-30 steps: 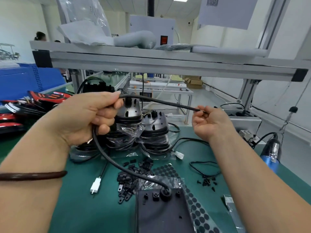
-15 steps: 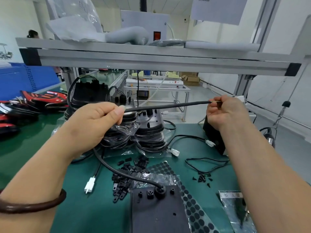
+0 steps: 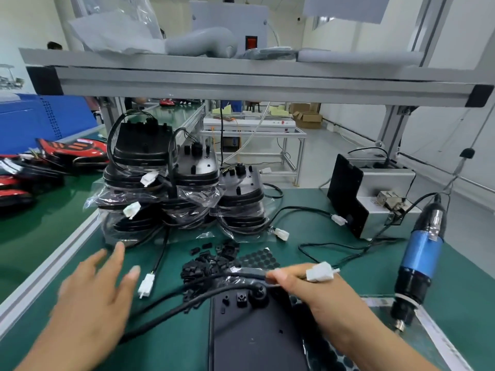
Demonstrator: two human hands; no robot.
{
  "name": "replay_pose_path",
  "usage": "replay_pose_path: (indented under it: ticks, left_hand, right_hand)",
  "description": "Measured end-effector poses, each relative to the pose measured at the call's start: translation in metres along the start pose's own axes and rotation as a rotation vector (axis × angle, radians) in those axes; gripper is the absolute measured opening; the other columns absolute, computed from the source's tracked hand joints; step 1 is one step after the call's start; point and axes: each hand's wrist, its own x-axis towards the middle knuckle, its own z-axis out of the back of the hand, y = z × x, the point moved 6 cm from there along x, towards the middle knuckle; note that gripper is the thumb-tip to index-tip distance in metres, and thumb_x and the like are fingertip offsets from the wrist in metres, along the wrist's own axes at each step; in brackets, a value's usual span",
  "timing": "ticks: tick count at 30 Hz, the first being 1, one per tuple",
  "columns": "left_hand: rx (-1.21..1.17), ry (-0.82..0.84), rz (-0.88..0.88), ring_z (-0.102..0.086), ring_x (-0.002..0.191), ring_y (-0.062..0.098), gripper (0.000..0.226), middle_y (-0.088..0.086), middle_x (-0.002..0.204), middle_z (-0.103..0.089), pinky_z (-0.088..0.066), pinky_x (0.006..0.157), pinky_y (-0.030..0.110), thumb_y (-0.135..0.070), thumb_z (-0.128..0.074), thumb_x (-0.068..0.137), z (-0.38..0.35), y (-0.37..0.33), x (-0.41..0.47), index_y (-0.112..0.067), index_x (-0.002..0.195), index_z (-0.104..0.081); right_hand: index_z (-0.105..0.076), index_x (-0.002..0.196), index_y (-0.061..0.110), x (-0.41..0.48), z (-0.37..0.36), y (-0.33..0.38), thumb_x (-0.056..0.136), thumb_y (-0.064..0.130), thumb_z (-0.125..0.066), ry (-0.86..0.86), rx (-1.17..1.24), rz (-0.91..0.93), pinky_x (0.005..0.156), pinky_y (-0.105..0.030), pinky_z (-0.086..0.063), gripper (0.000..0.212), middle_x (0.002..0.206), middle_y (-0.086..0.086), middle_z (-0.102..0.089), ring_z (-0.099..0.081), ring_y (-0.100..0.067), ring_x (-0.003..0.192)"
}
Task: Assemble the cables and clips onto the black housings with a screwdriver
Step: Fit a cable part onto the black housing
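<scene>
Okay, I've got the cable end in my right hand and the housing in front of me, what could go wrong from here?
1. The right hand pinches the cable right behind its white connector; a tug could strain the wires there.
2. The cable lies across the loose clips; dragging it may scatter them.
3. The left hand is off the housing, so pulling the cable might slide it.

A green surface [image 3: 308, 207] is carrying a sheet of round black pads [image 3: 258, 259] near its middle and a grey metal box [image 3: 385, 183] at its right. Red-and-black parts [image 3: 72, 149] are lying at the left, before a blue crate [image 3: 26, 121]. An aluminium shelf [image 3: 241, 84] is spanning overhead, bearing a grey cabinet [image 3: 230, 22] with a red switch.
</scene>
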Motion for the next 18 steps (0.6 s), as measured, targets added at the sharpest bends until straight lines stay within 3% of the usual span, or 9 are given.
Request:
replay_pose_path:
  ticks: [2,4,6,7,9,12,15,18]
  left_hand:
    - [-0.008,-0.054,-0.252,-0.03,0.137,0.011,0.058,-0.012,0.149,-0.036,-0.034,0.105,0.045,-0.064,-0.027,0.092,0.008,-0.044,-0.027,-0.039,0.143,-0.038]
    - [-0.091,0.104,-0.473,-0.022,0.13,-0.02,0.056,-0.041,0.144,-0.025,-0.032,0.101,0.026,-0.078,-0.019,0.083,0.001,-0.088,-0.05,-0.062,0.137,-0.027]
    - [-0.07,0.256,-0.567,-0.017,0.127,-0.028,0.049,-0.056,0.135,-0.014,-0.031,0.102,0.013,-0.084,-0.016,0.077,-0.015,-0.115,-0.061,-0.078,0.125,-0.011]
    - [-0.055,0.306,-0.587,-0.018,0.128,-0.027,0.043,-0.057,0.133,-0.014,-0.03,0.104,0.01,-0.079,-0.02,0.081,-0.022,-0.124,-0.062,-0.08,0.122,-0.009]
    - [-0.027,0.371,-0.625,-0.032,0.128,-0.017,0.04,-0.046,0.136,-0.032,-0.032,0.105,0.012,-0.056,-0.032,0.095,-0.031,-0.137,-0.057,-0.07,0.131,-0.022]
    - [-0.008,0.391,-0.633,-0.057,0.105,0.0,0.032,-0.023,0.114,-0.063,-0.045,0.089,0.023,-0.037,-0.037,0.099,-0.04,-0.141,-0.043,-0.053,0.126,-0.042]
    - [-0.024,0.423,-0.541,-0.06,0.092,-0.006,0.026,-0.027,0.096,-0.068,-0.048,0.084,0.02,-0.033,-0.047,0.096,-0.047,-0.131,-0.028,-0.05,0.113,-0.058]
    - [-0.248,0.57,-0.379,-0.065,0.084,-0.007,0.018,-0.026,0.085,-0.071,-0.051,0.082,0.022,-0.022,-0.057,0.093,-0.053,-0.122,-0.019,-0.038,0.09,-0.065]
  right_hand:
    - [-0.079,0.081,0.028,0.002,-0.003,-0.003,0.077,0.035,-0.071,0.004,0.071,0.006,0.067,-0.008,-0.045,0.012,0.088,0.006,-0.076,-0.068,0.002,0.084]
    - [-0.079,0.079,0.022,0.005,-0.004,-0.006,0.073,0.033,-0.072,-0.008,0.127,0.002,0.069,-0.01,-0.047,0.015,0.087,0.001,-0.076,-0.069,-0.002,0.083]
    - [-0.079,0.078,0.013,0.008,-0.006,-0.01,0.067,0.031,-0.073,0.0,0.22,-0.03,0.075,-0.022,-0.051,0.022,0.088,-0.008,-0.076,-0.07,-0.013,0.084]
    - [-0.077,0.078,0.008,0.008,-0.008,-0.011,0.067,0.027,-0.075,0.011,0.258,-0.047,0.075,-0.027,-0.053,0.022,0.088,-0.013,-0.075,-0.07,-0.019,0.082]
    - [-0.075,0.081,0.002,0.009,-0.009,-0.013,0.071,0.02,-0.076,0.028,0.306,-0.072,0.074,-0.033,-0.055,0.02,0.088,-0.02,-0.073,-0.068,-0.026,0.079]
    - [-0.067,0.084,0.002,0.013,-0.011,-0.013,0.078,0.013,-0.073,0.006,0.352,-0.087,0.072,-0.034,-0.053,0.013,0.086,-0.02,-0.071,-0.065,-0.026,0.076]
    - [-0.059,0.072,0.013,0.018,-0.01,-0.013,0.08,0.013,-0.073,-0.095,0.403,-0.133,0.057,-0.025,-0.051,0.016,0.078,-0.014,-0.069,-0.063,-0.021,0.067]
    - [-0.053,0.072,0.016,0.02,0.0,-0.02,0.083,0.007,-0.069,-0.23,0.526,-0.201,0.045,-0.02,-0.046,0.021,0.067,-0.005,-0.065,-0.06,-0.014,0.053]
